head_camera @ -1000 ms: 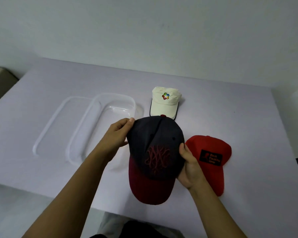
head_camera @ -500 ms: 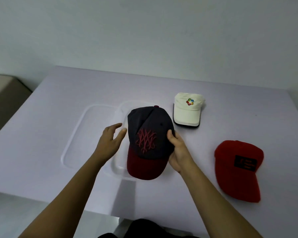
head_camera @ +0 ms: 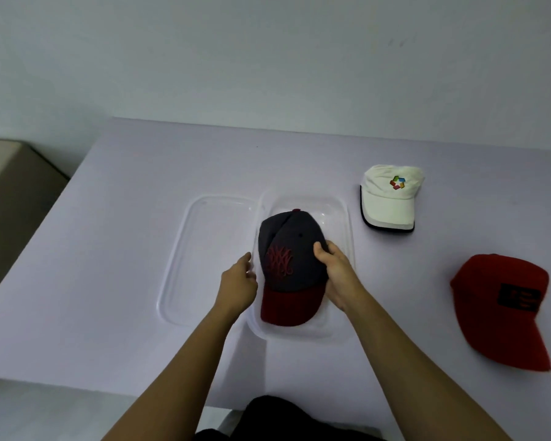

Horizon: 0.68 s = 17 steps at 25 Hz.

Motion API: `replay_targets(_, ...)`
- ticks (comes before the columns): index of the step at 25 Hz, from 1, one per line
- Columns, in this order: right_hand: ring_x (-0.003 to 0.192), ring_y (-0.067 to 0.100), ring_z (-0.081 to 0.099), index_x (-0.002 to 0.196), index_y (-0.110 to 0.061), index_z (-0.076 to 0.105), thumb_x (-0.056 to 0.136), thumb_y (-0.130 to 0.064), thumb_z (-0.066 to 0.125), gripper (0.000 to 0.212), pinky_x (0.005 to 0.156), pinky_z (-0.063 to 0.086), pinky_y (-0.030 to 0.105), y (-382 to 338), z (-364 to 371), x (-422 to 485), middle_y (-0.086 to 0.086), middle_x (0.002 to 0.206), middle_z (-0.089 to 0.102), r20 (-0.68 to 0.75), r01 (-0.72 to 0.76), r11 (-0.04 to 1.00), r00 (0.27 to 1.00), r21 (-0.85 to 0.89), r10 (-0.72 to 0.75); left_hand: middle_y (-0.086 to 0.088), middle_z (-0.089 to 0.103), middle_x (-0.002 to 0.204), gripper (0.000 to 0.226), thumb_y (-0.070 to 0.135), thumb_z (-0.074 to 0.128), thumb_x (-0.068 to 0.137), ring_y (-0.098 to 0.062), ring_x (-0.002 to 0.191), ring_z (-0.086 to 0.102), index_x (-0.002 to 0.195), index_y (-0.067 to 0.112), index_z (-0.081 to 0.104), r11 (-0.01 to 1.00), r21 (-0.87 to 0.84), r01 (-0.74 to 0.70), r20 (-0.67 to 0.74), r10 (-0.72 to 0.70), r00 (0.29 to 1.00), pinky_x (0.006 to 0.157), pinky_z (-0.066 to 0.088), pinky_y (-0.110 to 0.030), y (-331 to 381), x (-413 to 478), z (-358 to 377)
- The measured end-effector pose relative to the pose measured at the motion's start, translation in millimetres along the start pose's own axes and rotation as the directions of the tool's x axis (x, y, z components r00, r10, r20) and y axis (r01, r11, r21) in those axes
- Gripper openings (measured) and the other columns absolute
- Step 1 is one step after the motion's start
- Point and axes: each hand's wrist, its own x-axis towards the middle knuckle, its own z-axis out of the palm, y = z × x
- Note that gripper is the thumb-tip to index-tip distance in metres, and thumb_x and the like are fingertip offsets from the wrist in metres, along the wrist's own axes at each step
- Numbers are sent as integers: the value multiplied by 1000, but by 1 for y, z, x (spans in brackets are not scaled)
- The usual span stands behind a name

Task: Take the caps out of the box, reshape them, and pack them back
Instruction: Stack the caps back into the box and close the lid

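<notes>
A dark cap with a red brim and red stitched logo (head_camera: 288, 249) sits inside the clear plastic box (head_camera: 347, 218). My right hand (head_camera: 334, 268) grips the cap's right side, thumb on the crown. My left hand (head_camera: 237, 283) is beside the cap's left side at the box wall, fingers loosely curled and holding nothing. A white cap with a coloured logo (head_camera: 390, 198) lies on the table to the box's right. A red cap with a black patch (head_camera: 503, 307) lies near the right edge.
The box's clear lid (head_camera: 204, 256) lies flat just left of the box. The lavender table (head_camera: 124, 249) ends at a near edge by my body and a wall at the back. A beige piece of furniture (head_camera: 4, 173) stands to the left.
The dark cap has moved left and down from in front of me into the box. My left hand has let go of it; the right hand still holds it.
</notes>
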Motion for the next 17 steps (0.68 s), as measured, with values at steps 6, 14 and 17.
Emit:
replay_targets(6, 106, 28, 60, 113, -15, 59, 96, -22, 46, 22, 95, 49, 43, 25, -7, 21, 11, 118, 63, -187, -163, 978, 973, -132, 137, -11, 43, 147, 51, 7, 40, 97, -28, 131, 46, 147, 12, 28, 1000, 5, -4, 21, 4, 1000, 105, 39, -37, 1, 3, -4)
replay_targets(14, 88, 26, 56, 108, -3, 54, 101, -21, 32, 29, 74, 49, 34, 31, 15, 27, 13, 98, 58, -368, 27, 723, 847, -691, -384, -9, 46, 145, 51, 11, 43, 97, -29, 128, 50, 146, 16, 29, 1000, 21, 4, 32, -4, 999, 104, 41, -40, -4, 7, -2)
replay_targets(17, 59, 16, 44, 89, -12, 42, 100, -13, 27, 18, 47, 30, 25, 22, 8, 24, 0, 65, 45, -301, 66, 654, 850, -754, -433, -10, 45, 145, 52, 10, 43, 97, -30, 128, 49, 146, 15, 29, 1000, 17, 7, 37, -7, 999, 104, 40, -40, -3, 7, -1)
